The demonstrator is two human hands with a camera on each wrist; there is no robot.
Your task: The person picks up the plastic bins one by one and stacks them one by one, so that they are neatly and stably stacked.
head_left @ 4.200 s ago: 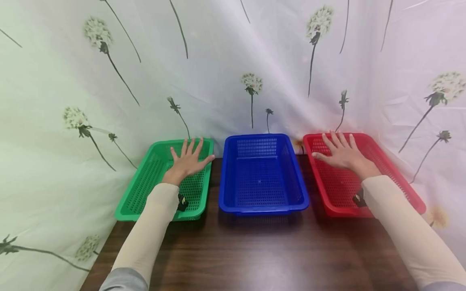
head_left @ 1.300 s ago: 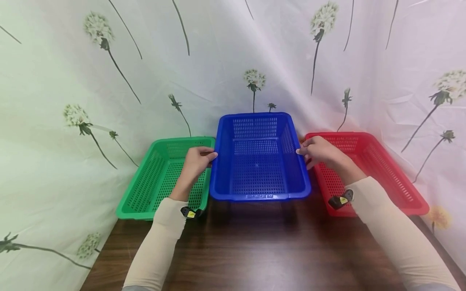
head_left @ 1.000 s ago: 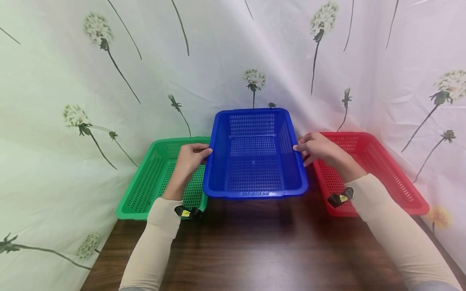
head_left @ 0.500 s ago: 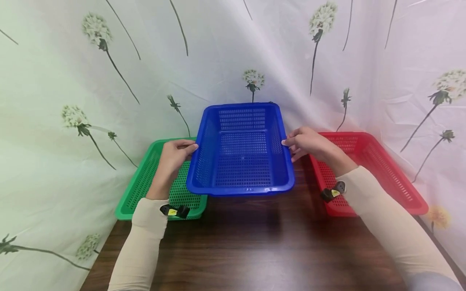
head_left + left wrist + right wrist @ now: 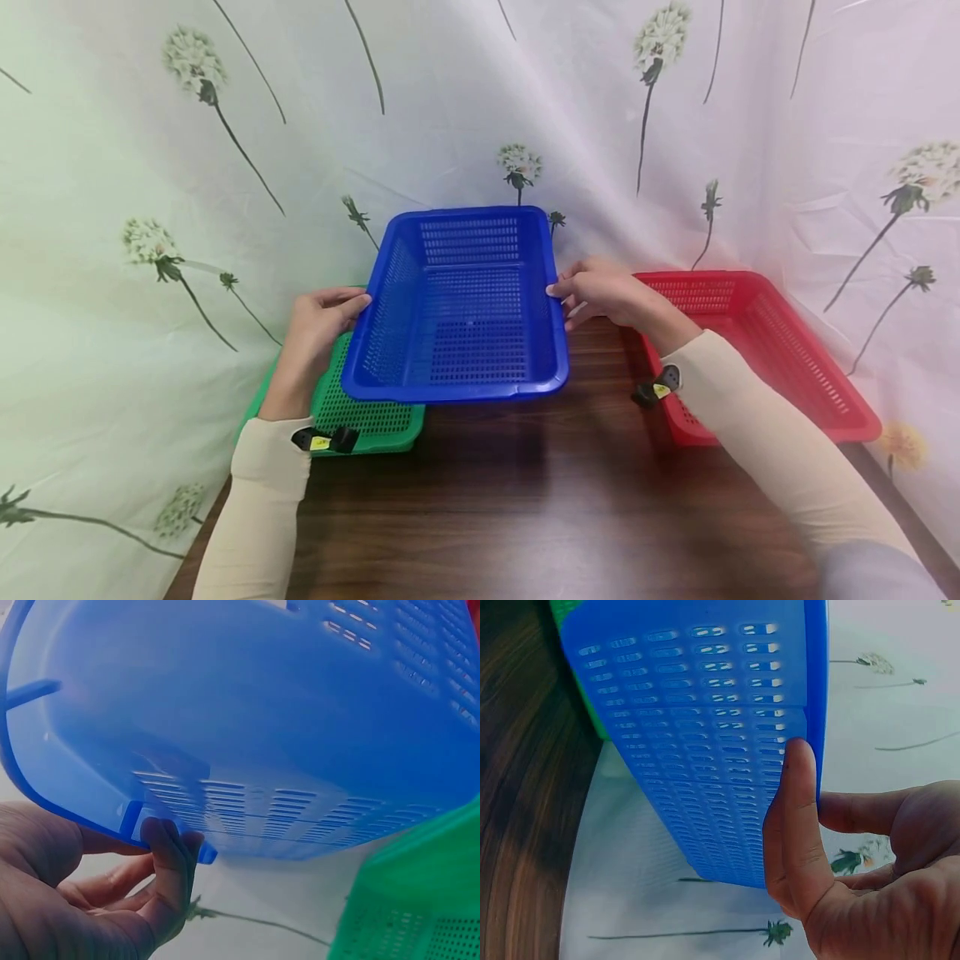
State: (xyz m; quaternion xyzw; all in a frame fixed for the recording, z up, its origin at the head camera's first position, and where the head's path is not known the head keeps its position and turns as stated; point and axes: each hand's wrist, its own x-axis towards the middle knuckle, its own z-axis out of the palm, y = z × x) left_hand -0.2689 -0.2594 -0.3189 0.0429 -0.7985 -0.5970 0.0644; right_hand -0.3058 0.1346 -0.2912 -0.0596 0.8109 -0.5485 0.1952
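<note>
A blue plastic basket hangs raised off the table, its far part overlapping the wall cloth in the head view. My left hand pinches its left rim, thumb on top and fingers under the lip, as the left wrist view shows with the hand at the lower left. My right hand grips the right rim; in the right wrist view the fingers of this hand press the slotted outer wall. Under the basket's left side lies a green basket, partly hidden by it and by my left arm.
A red basket stands at the right on the dark wooden table, beneath my right forearm. Behind everything hangs a white cloth printed with dandelions, which also borders the table's left and right sides.
Both hands, first spread flat over the green and red baskets, have come to the blue basket's rims. The blue basket has been lifted and has shifted left, over the green basket.
</note>
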